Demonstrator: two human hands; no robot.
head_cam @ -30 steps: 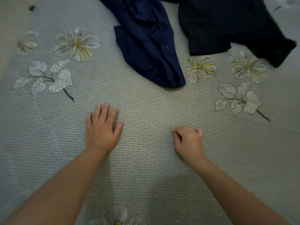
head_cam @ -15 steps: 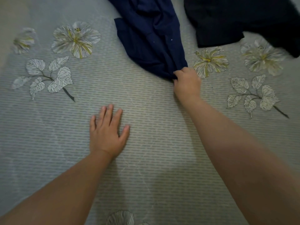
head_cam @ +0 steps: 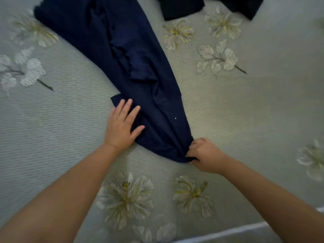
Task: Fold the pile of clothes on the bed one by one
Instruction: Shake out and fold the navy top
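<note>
Right hand: our right hand (head_cam: 204, 155) was curled tight on the near corner of the navy garment (head_cam: 133, 67), fingers and thumb pinching a bunched fold of cloth at its lowest tip.
Left hand: our left hand (head_cam: 121, 126) lay flat with straight, spread fingers, its fingertips on the garment's near left edge and its heel on the bedsheet (head_cam: 52, 128); it gripped nothing.
What had changed: half a second before, the right hand had only just reached the garment's tip far up the bed, and the left hand rested on bare sheet. By this moment we had dragged the garment down toward us, so that it stretched in a long diagonal from upper left to the right hand, and its edge had come under the left fingers.
Where the garment lay: on the bed between our two hands, crumpled along its middle, with loose folds piled on one another and a small flap sticking out just above the left hand.
Further out: a black garment (head_cam: 182, 7) lay at the top edge, apart from the navy one, only partly in view.
Sheet: pale, ribbed, printed with flowers and leaves around both garments.
Meaning for the task: we judged the first piece to be picked out of the pile and brought within working reach, but not yet spread; it needed flattening before any fold could be made.
</note>
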